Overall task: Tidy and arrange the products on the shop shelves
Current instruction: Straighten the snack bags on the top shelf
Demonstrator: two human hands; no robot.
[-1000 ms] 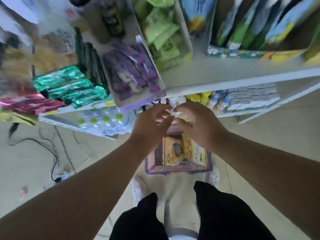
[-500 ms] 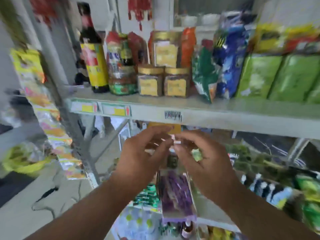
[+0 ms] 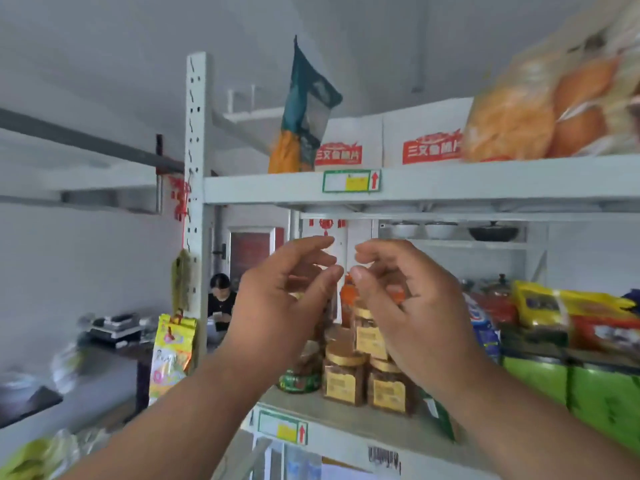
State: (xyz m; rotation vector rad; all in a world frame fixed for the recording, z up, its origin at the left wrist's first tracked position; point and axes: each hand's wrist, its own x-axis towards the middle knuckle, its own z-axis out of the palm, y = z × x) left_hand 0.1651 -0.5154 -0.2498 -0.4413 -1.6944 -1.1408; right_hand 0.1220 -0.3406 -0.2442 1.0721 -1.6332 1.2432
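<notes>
Both hands are up in front of the middle shelf (image 3: 346, 415), close together but not touching. The left hand (image 3: 277, 299) has its fingers bent loosely with the thumb near them, and I see nothing inside its grip. The right hand (image 3: 405, 306) looks the same, fingers curled softly, grip apart and holding nothing that I can make out (the picture is a bit blurry there). Just behind the hands, near the left end of the shelf, stand the jars with gold lids (image 3: 344, 375), stacked two high. A green-lidded jar (image 3: 299, 381) sits at their left, close to the shelf's front edge. Further toward the right end are green boxes (image 3: 571, 382) with yellow and red bags (image 3: 571, 313) on top. I think the jars come next. To do it well, take one jar at a time, hold it round the sides, and keep the top ones from tipping. Push the rows back from the edge and turn the labels to the front.
</notes>
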